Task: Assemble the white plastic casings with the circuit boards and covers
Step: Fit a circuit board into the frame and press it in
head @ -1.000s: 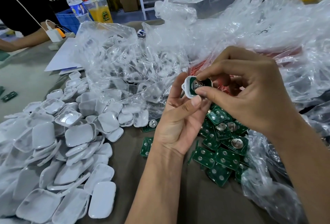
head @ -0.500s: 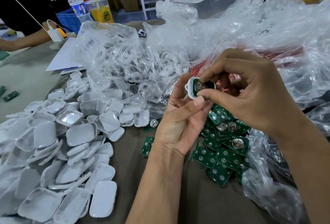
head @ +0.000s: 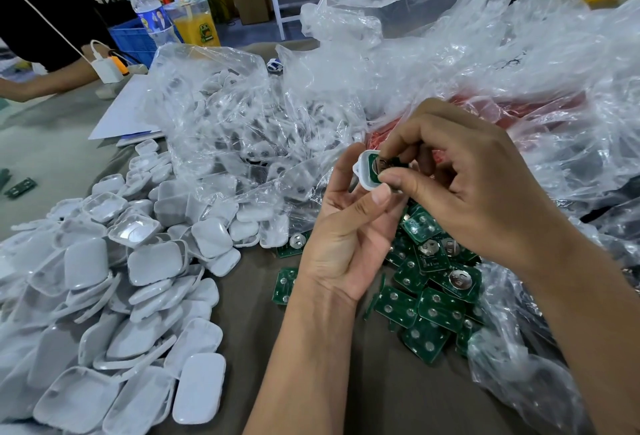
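Observation:
My left hand (head: 349, 237) holds a white plastic casing (head: 363, 171) upright between thumb and fingers. A green circuit board (head: 375, 166) with a round metal cell sits in the casing. My right hand (head: 467, 185) pinches that board with thumb and forefinger, fingers covering its right half. Below my hands lies a heap of loose green circuit boards (head: 433, 292). At the left spreads a big pile of white casings and covers (head: 114, 299).
Crumpled clear plastic bags (head: 433, 70) with more white parts fill the back and right; a red bag (head: 485, 105) shows through. Another person's arm (head: 45, 84), a bottle (head: 149, 15), a drink cup (head: 197, 24) and papers (head: 128, 112) lie far left.
Both hands stay together on the casing. My right thumb and forefinger have shifted slightly over the board, which now sits deeper inside the casing.

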Demonstrator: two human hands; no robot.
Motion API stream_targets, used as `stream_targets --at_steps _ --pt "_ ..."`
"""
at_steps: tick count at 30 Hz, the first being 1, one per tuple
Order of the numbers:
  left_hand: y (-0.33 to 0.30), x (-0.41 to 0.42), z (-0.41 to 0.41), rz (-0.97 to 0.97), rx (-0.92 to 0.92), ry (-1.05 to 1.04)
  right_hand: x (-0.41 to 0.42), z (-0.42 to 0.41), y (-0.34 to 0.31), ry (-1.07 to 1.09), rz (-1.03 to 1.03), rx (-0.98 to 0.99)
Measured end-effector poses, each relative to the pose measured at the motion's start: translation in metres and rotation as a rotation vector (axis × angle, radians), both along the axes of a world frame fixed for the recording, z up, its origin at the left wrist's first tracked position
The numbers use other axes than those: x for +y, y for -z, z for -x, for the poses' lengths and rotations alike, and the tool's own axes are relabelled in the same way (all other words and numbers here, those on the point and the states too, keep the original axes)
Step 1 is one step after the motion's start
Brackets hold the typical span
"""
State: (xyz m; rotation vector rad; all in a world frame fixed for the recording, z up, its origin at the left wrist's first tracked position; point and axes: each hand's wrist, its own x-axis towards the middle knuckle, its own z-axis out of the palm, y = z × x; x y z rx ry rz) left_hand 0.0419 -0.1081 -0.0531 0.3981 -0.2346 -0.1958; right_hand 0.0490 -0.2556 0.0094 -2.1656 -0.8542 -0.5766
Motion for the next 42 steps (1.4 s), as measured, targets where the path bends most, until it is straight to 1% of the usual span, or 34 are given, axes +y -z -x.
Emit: stream_targets --at_steps 17,25,30,34,42 --pt "-0.0004 0.0007 0.0007 -0.003 0.025 0.004 -0.0018 0.0006 -0.0012 0.008 0.022 0.017" --pt "-0.0010 0.0007 0.0012 -0.045 0.011 0.007 -0.0032 0.0019 -0.0036 0.012 -0.034 0.007" --pt "-0.0007 0.0013 0.0010 -0.086 0.020 0.011 -0.0047 0.0005 -0.0022 -0.001 -0.129 0.081" --pt "-0.0010 0.0014 0.0008 -0.074 0.028 0.010 -0.0034 -0.0003 0.0015 -0.007 -0.189 0.148" --pt "0.0001 0.0009 -0.0008 -0.061 0.032 -0.013 -0.0018 -0.0001 0.0012 0.002 -0.146 0.124"
